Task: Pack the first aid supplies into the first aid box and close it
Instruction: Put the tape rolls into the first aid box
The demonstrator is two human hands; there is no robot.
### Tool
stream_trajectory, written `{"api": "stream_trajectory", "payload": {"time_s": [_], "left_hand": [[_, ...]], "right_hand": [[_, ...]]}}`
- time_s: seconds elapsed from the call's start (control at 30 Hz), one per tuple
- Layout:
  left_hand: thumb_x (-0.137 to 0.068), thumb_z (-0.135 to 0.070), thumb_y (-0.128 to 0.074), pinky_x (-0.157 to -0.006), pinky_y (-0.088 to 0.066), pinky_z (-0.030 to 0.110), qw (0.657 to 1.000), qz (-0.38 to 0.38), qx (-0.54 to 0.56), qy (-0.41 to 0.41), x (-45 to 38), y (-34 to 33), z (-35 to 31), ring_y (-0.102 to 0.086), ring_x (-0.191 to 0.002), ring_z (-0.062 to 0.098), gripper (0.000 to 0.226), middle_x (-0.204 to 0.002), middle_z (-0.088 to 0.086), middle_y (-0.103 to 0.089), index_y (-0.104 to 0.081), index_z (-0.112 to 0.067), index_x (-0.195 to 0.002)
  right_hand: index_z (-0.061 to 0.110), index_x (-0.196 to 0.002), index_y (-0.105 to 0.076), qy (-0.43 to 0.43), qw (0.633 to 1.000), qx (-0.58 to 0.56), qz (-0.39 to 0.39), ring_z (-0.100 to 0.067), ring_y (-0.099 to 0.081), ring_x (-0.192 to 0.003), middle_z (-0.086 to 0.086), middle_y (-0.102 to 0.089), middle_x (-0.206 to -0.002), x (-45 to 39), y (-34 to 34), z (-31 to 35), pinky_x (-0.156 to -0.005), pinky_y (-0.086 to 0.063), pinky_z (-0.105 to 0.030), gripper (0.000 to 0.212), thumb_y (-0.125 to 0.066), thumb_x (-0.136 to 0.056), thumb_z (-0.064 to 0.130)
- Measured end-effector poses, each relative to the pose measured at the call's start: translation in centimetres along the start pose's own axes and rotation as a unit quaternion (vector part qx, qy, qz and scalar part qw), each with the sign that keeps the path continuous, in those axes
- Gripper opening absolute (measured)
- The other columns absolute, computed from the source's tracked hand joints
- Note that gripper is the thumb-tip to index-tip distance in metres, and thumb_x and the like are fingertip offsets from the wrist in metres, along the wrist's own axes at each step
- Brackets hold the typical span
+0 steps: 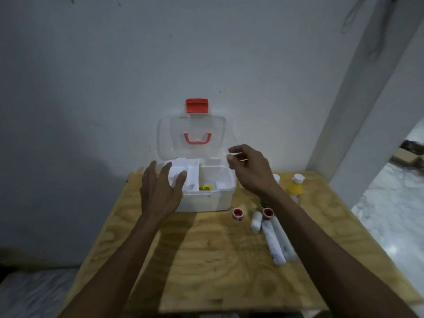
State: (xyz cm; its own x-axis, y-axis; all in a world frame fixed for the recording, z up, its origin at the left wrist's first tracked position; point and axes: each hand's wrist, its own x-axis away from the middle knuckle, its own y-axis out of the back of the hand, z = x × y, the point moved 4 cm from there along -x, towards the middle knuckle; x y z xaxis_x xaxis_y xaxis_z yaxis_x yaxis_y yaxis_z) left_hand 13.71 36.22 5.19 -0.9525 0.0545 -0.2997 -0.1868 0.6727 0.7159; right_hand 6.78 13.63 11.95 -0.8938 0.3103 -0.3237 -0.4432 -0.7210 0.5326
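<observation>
A white first aid box stands open on the wooden table, its clear lid with a red latch leaning against the wall. A white divider tray and a small yellow packet lie inside. My left hand hovers open over the box's left side. Above the box's right corner, my right hand pinches something thin and pale between its fingertips; I cannot tell what it is. Right of the box lie three white bandage rolls, two red tape rolls and a yellow bottle.
The table stands against a white wall. A white pillar rises at the right, with marble floor beyond the table's right edge. A white-capped container stands behind my right wrist.
</observation>
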Motion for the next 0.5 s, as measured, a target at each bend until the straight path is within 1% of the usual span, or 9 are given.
{"api": "stream_trajectory", "payload": {"time_s": [0.1, 0.17, 0.23, 0.27, 0.3, 0.33, 0.37, 0.43, 0.5], "left_hand": [[-0.09, -0.047, -0.053, -0.106, -0.039, 0.047, 0.987, -0.118, 0.071, -0.08, 3.7, 0.4, -2.5, -0.042, -0.13, 0.028, 0.048, -0.138, 0.011, -0.048, -0.058, -0.016, -0.127], [-0.089, -0.039, -0.059, -0.098, -0.046, 0.046, 0.978, -0.14, 0.098, -0.116, 6.3, -0.3, -3.9, -0.05, -0.118, 0.026, 0.038, -0.124, 0.009, -0.056, -0.063, -0.014, -0.117], [-0.088, -0.032, -0.062, -0.094, -0.047, 0.043, 0.975, -0.134, 0.104, -0.141, 8.7, -1.6, -5.3, -0.054, -0.109, 0.024, 0.03, -0.113, 0.005, -0.06, -0.065, -0.015, -0.111], [-0.087, -0.031, -0.062, -0.093, -0.045, 0.041, 0.974, -0.128, 0.096, -0.158, 9.8, -2.4, -6.0, -0.055, -0.106, 0.023, 0.027, -0.109, 0.004, -0.062, -0.067, -0.016, -0.109], [-0.087, -0.032, -0.061, -0.092, -0.044, 0.038, 0.974, -0.118, 0.087, -0.17, 10.6, -3.2, -6.7, -0.056, -0.103, 0.022, 0.026, -0.106, 0.002, -0.063, -0.068, -0.017, -0.107], [-0.086, -0.033, -0.06, -0.092, -0.042, 0.036, 0.977, -0.097, 0.084, -0.169, 11.3, -4.0, -7.3, -0.056, -0.103, 0.02, 0.026, -0.105, 0.001, -0.064, -0.069, -0.019, -0.106], [-0.087, -0.035, -0.059, -0.092, -0.042, 0.035, 0.982, -0.07, 0.088, -0.155, 11.7, -4.9, -7.8, -0.055, -0.104, 0.018, 0.026, -0.106, -0.001, -0.064, -0.068, -0.021, -0.107], [-0.09, -0.035, -0.059, -0.095, -0.043, 0.035, 0.988, -0.019, 0.099, -0.114, 11.9, -6.5, -8.1, -0.055, -0.109, 0.016, 0.024, -0.112, -0.004, -0.064, -0.067, -0.025, -0.11], [-0.092, -0.037, -0.057, -0.095, -0.044, 0.038, 0.993, 0.012, 0.082, -0.09, 11.7, -8.1, -8.2, -0.055, -0.111, 0.017, 0.021, -0.113, -0.005, -0.064, -0.066, -0.028, -0.109]], "right_hand": [[0.021, -0.105, -0.068, -0.001, 0.996, -0.013, -0.092, -0.001, -0.066, -0.081, 0.008, -0.071, -0.089, 3.9, 3.5, -2.0, -0.075, -0.049, -0.014, 0.016, -0.062, -0.091, 0.027], [0.019, -0.1, -0.069, -0.017, 0.99, -0.008, -0.139, 0.005, -0.063, -0.078, 0.011, -0.069, -0.084, 6.3, 4.9, -3.8, -0.071, -0.044, -0.004, 0.011, -0.064, -0.091, 0.022], [0.018, -0.096, -0.069, -0.033, 0.984, 0.03, -0.171, 0.006, -0.061, -0.075, 0.012, -0.069, -0.082, 8.0, 5.5, -6.0, -0.069, -0.04, -0.002, 0.009, -0.064, -0.09, 0.017], [0.019, -0.096, -0.07, -0.043, 0.982, 0.057, -0.176, 0.003, -0.062, -0.077, 0.01, -0.07, -0.084, 8.7, 5.4, -7.2, -0.07, -0.041, -0.007, 0.009, -0.063, -0.09, 0.017], [0.02, -0.096, -0.07, -0.055, 0.98, 0.084, -0.174, -0.005, -0.064, -0.081, 0.007, -0.071, -0.087, 9.2, 5.1, -8.4, -0.073, -0.045, -0.016, 0.01, -0.063, -0.089, 0.019], [0.022, -0.096, -0.071, -0.072, 0.977, 0.108, -0.167, -0.014, -0.065, -0.086, 0.006, -0.072, -0.089, 9.5, 4.6, -9.5, -0.075, -0.049, -0.026, 0.011, -0.062, -0.089, 0.024], [0.026, -0.095, -0.071, -0.093, 0.975, 0.128, -0.158, -0.019, -0.065, -0.09, 0.006, -0.072, -0.09, 9.8, 4.2, -10.3, -0.076, -0.052, -0.032, 0.013, -0.061, -0.087, 0.03], [0.03, -0.096, -0.071, -0.136, 0.966, 0.165, -0.145, -0.023, -0.064, -0.094, 0.006, -0.072, -0.092, 10.0, 3.4, -11.0, -0.077, -0.053, -0.038, 0.019, -0.06, -0.083, 0.039], [0.031, -0.098, -0.07, -0.162, 0.956, 0.209, -0.13, -0.026, -0.061, -0.099, 0.003, -0.071, -0.094, 10.1, 2.6, -11.0, -0.082, -0.05, -0.04, 0.02, -0.06, -0.083, 0.039]]}}
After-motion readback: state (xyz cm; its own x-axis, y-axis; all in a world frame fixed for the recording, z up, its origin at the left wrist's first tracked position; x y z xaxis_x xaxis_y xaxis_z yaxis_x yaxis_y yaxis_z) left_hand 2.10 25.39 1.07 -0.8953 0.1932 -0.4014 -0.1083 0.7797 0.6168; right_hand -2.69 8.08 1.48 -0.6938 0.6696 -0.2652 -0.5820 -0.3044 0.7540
